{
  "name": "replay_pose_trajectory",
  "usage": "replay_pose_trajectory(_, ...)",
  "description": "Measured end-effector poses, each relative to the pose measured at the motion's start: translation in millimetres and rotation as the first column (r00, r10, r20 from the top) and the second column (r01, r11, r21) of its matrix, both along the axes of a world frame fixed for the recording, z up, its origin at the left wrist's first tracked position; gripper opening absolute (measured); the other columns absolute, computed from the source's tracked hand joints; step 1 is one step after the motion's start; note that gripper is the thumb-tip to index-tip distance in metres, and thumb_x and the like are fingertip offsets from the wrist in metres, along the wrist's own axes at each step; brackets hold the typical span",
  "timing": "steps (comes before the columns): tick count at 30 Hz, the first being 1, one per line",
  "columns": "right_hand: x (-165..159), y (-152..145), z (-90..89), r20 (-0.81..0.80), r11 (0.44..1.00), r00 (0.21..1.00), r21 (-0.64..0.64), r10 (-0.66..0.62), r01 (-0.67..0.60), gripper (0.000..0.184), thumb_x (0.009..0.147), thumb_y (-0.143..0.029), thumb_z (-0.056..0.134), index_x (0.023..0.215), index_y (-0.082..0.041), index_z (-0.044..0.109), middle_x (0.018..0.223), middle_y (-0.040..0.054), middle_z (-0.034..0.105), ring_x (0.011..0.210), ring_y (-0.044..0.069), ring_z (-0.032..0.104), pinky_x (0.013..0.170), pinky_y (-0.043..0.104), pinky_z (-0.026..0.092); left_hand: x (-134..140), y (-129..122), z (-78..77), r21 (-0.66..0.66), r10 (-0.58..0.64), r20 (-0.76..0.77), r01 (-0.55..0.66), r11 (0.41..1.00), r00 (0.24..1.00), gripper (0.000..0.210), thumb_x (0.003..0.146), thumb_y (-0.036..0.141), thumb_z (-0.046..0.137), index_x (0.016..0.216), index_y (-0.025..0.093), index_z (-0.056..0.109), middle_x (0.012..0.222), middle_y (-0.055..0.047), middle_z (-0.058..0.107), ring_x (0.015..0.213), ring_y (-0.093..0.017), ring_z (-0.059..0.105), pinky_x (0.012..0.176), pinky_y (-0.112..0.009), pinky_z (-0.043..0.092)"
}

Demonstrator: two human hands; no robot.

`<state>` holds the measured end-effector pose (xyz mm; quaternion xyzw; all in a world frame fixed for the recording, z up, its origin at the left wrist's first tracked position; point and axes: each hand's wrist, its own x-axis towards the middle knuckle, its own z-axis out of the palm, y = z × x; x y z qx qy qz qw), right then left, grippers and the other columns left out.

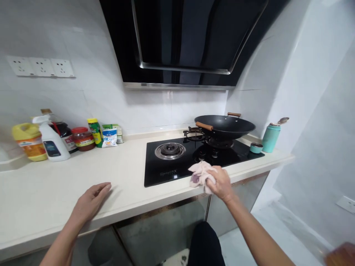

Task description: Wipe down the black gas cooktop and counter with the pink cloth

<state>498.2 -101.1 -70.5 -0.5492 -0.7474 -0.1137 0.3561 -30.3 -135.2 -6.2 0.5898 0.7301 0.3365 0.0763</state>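
Note:
My right hand (pixel 221 182) is closed around a crumpled pale pink cloth (pixel 202 173). The cloth lies over the front edge of the black glass gas stove (pixel 158 177) and the counter strip before it. My left hand (pixel 93 199) rests on the cream countertop (pixel 130 177) left of the stove, holding nothing, its fingers loosely extended. The left burner (pixel 170 150) has no pan support on it. A black pan support (pixel 195 135) sits at the back of the stove. On the right burner stands a black wok (pixel 224 125) with two wooden handles.
A teal flask (pixel 271 138) with its lid raised and a teal cup (pixel 256 147) stand at the right. Along the left wall are a white spray bottle (pixel 52 142), a yellow jug (pixel 29 144), a red-lidded jar (pixel 82 139) and seasoning packets (pixel 110 137). A range hood (pixel 180 40) overhangs the stove.

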Motion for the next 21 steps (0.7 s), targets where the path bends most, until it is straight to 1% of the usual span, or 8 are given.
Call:
replay_pose_trajectory(5, 94.9, 16.7, 1.4, 0.036, 0.971, 0.972, -0.04, -0.233, 0.234, 0.039, 0.091, -0.039, 0.048, 0.115, -0.021, 0.072, 0.122, 0.0129, 0.064, 0.114, 0.03, 0.055, 0.101, 0.042, 0.041, 2.1, -1.2, 0.9, -0.008, -0.015, -0.006, 0.014, 1.0, 1.0, 0.065, 0.077, 0.069, 0.049, 0.109, 0.018, 0.075, 0.124, -0.012, 0.074, 0.115, -0.034, 0.068, 0.099, -0.044, 0.054)
replay_pose_trajectory(8, 144.5, 20.4, 0.1, 0.069, 0.924, 0.923, -0.032, -0.378, 0.381, 0.039, 0.092, -0.041, 0.047, 0.116, -0.024, 0.072, 0.127, 0.0121, 0.063, 0.119, 0.031, 0.054, 0.103, 0.047, 0.04, 3.2, -2.1, 0.2, -0.003, -0.016, -0.013, 0.016, 1.0, 1.0, 0.065, 0.077, 0.069, 0.048, 0.108, 0.018, 0.076, 0.122, -0.011, 0.075, 0.114, -0.034, 0.068, 0.099, -0.043, 0.054)
replay_pose_trajectory(10, 170.3, 19.6, -3.6, 0.095, 0.901, 0.9, -0.045, -0.426, 0.431, 0.041, 0.092, -0.044, 0.046, 0.12, -0.028, 0.07, 0.131, 0.0108, 0.062, 0.124, 0.033, 0.052, 0.102, 0.05, 0.041, 4.0, -2.7, 0.1, -0.001, -0.018, -0.024, 0.018, 1.0, 1.0, 0.064, 0.078, 0.069, 0.048, 0.107, 0.02, 0.076, 0.12, -0.01, 0.076, 0.112, -0.033, 0.069, 0.099, -0.042, 0.054)
replay_pose_trajectory(12, 188.9, 15.6, -9.5, 0.137, 0.913, 0.911, -0.08, -0.388, 0.401, 0.043, 0.091, -0.044, 0.046, 0.125, -0.029, 0.066, 0.136, 0.0106, 0.058, 0.128, 0.034, 0.05, 0.102, 0.051, 0.043, 4.0, -2.8, -0.3, -0.007, -0.022, -0.029, 0.021, 1.0, 0.999, 0.064, 0.079, 0.069, 0.047, 0.108, 0.019, 0.076, 0.12, -0.009, 0.076, 0.112, -0.032, 0.069, 0.1, -0.041, 0.053)
replay_pose_trajectory(16, 207.6, -0.7, -19.1, 0.237, 0.961, 0.953, -0.155, -0.187, 0.227, 0.054, 0.085, -0.038, 0.054, 0.138, -0.025, 0.055, 0.153, 0.0133, 0.043, 0.143, 0.034, 0.037, 0.109, 0.049, 0.041, 1.3, -0.5, -2.6, -0.029, -0.027, -0.052, 0.025, 0.999, 0.998, 0.066, 0.08, 0.069, 0.047, 0.111, 0.019, 0.076, 0.123, -0.009, 0.075, 0.116, -0.031, 0.067, 0.102, -0.039, 0.051)
replay_pose_trajectory(18, 211.1, -8.5, -17.2, 0.271, 0.967, 0.956, -0.193, -0.113, 0.169, 0.063, 0.081, -0.038, 0.061, 0.142, -0.024, 0.05, 0.156, 0.0141, 0.038, 0.147, 0.033, 0.033, 0.112, 0.047, 0.039, -0.3, 1.3, -3.9, -0.031, -0.033, -0.071, 0.031, 0.999, 0.997, 0.064, 0.079, 0.069, 0.049, 0.109, 0.02, 0.076, 0.123, -0.008, 0.075, 0.115, -0.031, 0.067, 0.102, -0.038, 0.051)
replay_pose_trajectory(19, 212.3, -11.0, -14.0, 0.29, 0.966, 0.953, -0.211, -0.085, 0.151, 0.069, 0.079, -0.04, 0.065, 0.144, -0.024, 0.049, 0.156, 0.0144, 0.038, 0.146, 0.033, 0.034, 0.111, 0.046, 0.04, -0.8, 2.2, -4.5, -0.031, -0.038, -0.079, 0.035, 0.999, 0.996, 0.063, 0.079, 0.069, 0.05, 0.109, 0.02, 0.077, 0.122, -0.007, 0.075, 0.114, -0.031, 0.067, 0.101, -0.039, 0.052)
replay_pose_trajectory(21, 215.1, -12.7, -3.6, 0.325, 0.959, 0.939, -0.211, -0.114, 0.19, 0.079, 0.07, -0.048, 0.075, 0.143, -0.028, 0.051, 0.153, 0.0123, 0.043, 0.141, 0.033, 0.041, 0.106, 0.042, 0.045, -1.6, 3.7, -5.2, -0.032, -0.046, -0.089, 0.043, 0.999, 0.995, 0.061, 0.079, 0.069, 0.052, 0.107, 0.021, 0.077, 0.122, -0.007, 0.076, 0.113, -0.031, 0.067, 0.1, -0.039, 0.052)
